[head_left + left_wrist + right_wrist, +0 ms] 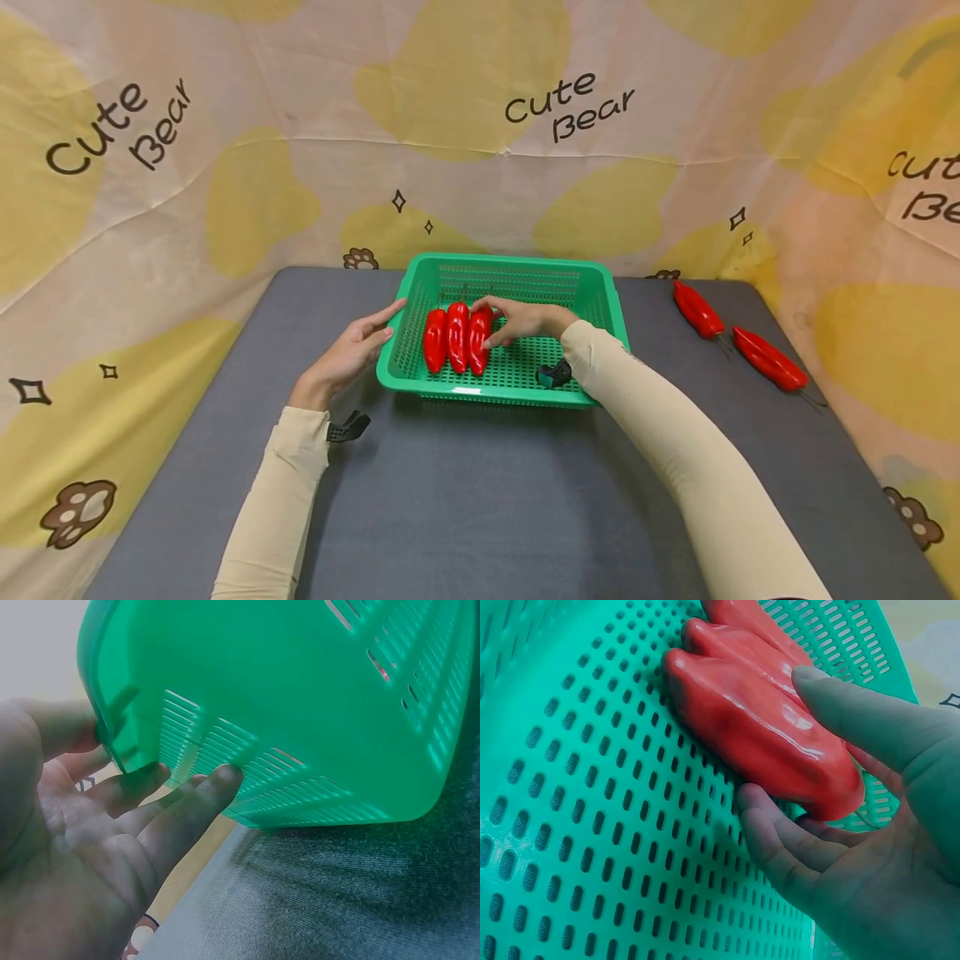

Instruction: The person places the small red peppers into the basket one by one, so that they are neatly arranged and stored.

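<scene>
Inside a green plastic basket (510,398), three glossy red chili peppers lie side by side toward the left. My right hand (521,321) reaches over the basket and holds the rightmost red chili pepper (765,735). In the right wrist view its thumb lies along the top and its other fingers curl around the near side and stem end. The middle pepper (457,337) and the left pepper (434,340) lie beside it. On the basket's left side, my left hand (352,350) touches the rim and outer wall with fairly straight fingers (199,795).
Two more red chili peppers, one farther back (697,310) and one nearer (771,360), lie on the grey table (480,500) to the right of the basket. A patterned cloth (450,100) hangs around the table's back and sides.
</scene>
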The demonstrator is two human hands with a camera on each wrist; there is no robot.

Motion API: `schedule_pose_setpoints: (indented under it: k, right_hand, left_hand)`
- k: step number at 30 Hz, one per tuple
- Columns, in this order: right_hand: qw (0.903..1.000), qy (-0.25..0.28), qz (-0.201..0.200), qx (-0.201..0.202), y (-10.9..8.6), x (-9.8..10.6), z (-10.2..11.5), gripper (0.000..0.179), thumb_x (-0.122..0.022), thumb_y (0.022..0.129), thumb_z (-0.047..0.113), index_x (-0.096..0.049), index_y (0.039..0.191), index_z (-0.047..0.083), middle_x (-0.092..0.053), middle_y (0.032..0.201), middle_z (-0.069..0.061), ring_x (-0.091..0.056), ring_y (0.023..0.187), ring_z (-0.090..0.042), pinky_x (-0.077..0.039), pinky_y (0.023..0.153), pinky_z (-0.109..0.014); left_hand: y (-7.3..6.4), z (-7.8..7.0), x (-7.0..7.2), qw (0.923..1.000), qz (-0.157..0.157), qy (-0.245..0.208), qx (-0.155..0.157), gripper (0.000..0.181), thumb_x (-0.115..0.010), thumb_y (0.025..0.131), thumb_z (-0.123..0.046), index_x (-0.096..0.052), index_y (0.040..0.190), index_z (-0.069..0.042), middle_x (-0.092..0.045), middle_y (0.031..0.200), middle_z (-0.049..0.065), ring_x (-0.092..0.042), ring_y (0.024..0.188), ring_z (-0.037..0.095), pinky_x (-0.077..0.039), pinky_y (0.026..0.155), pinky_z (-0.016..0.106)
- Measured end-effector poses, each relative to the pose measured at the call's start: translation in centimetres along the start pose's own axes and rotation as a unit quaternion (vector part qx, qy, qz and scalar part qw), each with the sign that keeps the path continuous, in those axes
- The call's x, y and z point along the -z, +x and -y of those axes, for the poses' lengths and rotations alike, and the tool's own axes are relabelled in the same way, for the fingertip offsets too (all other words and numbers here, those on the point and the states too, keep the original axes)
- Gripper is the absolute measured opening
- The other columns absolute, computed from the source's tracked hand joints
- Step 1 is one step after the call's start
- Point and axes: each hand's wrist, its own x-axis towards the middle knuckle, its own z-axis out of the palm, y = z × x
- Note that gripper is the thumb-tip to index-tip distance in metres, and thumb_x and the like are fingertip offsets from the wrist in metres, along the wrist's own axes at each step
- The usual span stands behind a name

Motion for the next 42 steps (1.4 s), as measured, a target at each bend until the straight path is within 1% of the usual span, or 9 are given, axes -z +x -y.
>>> schedule_pose_setpoints:
  k: [9,12,14,16,19,21,26,38,42]
  right_hand:
    - [0.9998,-0.008,0.004,-0.016,-0.1,0.1,0.3,0.078,-0.074,0.092,0.014,-0.032,0.157,0.027,-0.029,0.159,-0.014,-0.044,0.133,-0.031,-0.056,0.097,-0.039]
    - [0.9998,-0.004,0.002,-0.018,-0.2,0.1,0.2,0.080,-0.074,0.092,0.015,-0.031,0.158,0.027,-0.026,0.160,-0.014,-0.042,0.136,-0.031,-0.056,0.098,-0.038]
    - [0.9998,0.001,0.001,-0.018,-0.3,0.1,0.2,0.081,-0.074,0.092,0.015,-0.030,0.158,0.027,-0.025,0.162,-0.014,-0.040,0.139,-0.032,-0.056,0.098,-0.038]
    - [0.9998,0.008,0.000,-0.017,-0.4,0.1,0.1,0.083,-0.074,0.092,0.013,-0.028,0.159,0.027,-0.023,0.164,-0.014,-0.037,0.141,-0.031,-0.055,0.098,-0.038]
    - [0.9998,0.013,0.001,-0.016,-0.5,0.1,-0.1,0.084,-0.074,0.092,0.012,-0.026,0.160,0.028,-0.021,0.165,-0.014,-0.035,0.144,-0.032,-0.055,0.097,-0.039]
    - [0.9998,0.014,0.001,-0.016,-0.6,0.1,-0.1,0.085,-0.073,0.093,0.012,-0.026,0.161,0.028,-0.020,0.166,-0.013,-0.032,0.147,-0.031,-0.055,0.097,-0.040]
    - [0.9998,0.007,-0.001,-0.017,-0.7,0.1,-0.2,0.086,-0.073,0.093,0.011,-0.024,0.161,0.028,-0.020,0.167,-0.011,-0.026,0.151,-0.031,-0.055,0.099,-0.040]
    - [0.9992,-0.034,-0.015,-0.014,-1.0,0.4,0.0,0.086,-0.073,0.093,0.015,-0.023,0.162,0.024,-0.024,0.164,-0.015,-0.026,0.150,-0.034,-0.056,0.100,-0.043]
    - [0.9989,-0.041,-0.019,-0.013,-1.3,0.7,0.1,0.085,-0.073,0.093,0.018,-0.023,0.162,0.023,-0.024,0.164,-0.016,-0.024,0.152,-0.033,-0.054,0.102,-0.045]
  left_hand:
    - [0.0,-0.2,0.1,1.0000,0.001,-0.001,-0.002,0.057,-0.041,0.110,-0.018,-0.021,0.163,-0.020,-0.020,0.169,0.012,-0.057,0.132,0.015,-0.056,0.095,0.024]
    - [-0.1,-0.3,0.0,1.0000,0.001,0.001,-0.003,0.057,-0.041,0.110,-0.018,-0.021,0.163,-0.020,-0.019,0.170,0.012,-0.058,0.127,0.009,-0.055,0.096,0.024]
    - [0.0,-0.3,0.0,1.0000,0.001,0.006,-0.002,0.057,-0.041,0.110,-0.018,-0.021,0.163,-0.021,-0.019,0.170,0.011,-0.062,0.110,0.004,-0.054,0.095,0.022]
    - [0.0,-0.3,-0.1,0.9999,0.001,0.010,0.000,0.056,-0.040,0.111,-0.019,-0.021,0.163,-0.023,-0.016,0.170,0.009,-0.060,0.109,0.000,-0.053,0.096,0.021]
    - [0.0,-0.4,-0.2,1.0000,0.001,0.008,0.003,0.056,-0.040,0.111,-0.018,-0.021,0.163,-0.024,-0.017,0.170,0.007,-0.059,0.111,0.003,-0.052,0.097,0.020]
    - [0.1,-0.5,-0.3,1.0000,0.002,0.004,0.003,0.056,-0.039,0.111,-0.018,-0.021,0.163,-0.024,-0.019,0.170,0.008,-0.055,0.129,0.008,-0.053,0.098,0.021]
    - [0.1,-0.4,-0.4,1.0000,0.001,0.001,0.006,0.056,-0.040,0.110,-0.017,-0.022,0.163,-0.023,-0.022,0.169,0.010,-0.054,0.134,0.019,-0.054,0.097,0.022]
    - [-0.1,-0.4,-0.3,0.9999,-0.007,-0.007,0.012,0.056,-0.041,0.110,-0.016,-0.023,0.163,-0.023,-0.030,0.165,0.017,-0.060,0.126,0.015,-0.056,0.095,0.023]
    - [-0.2,-0.3,-0.1,0.9999,-0.007,-0.005,0.010,0.056,-0.041,0.110,-0.017,-0.023,0.163,-0.024,-0.027,0.166,0.014,-0.061,0.124,0.013,-0.056,0.095,0.023]
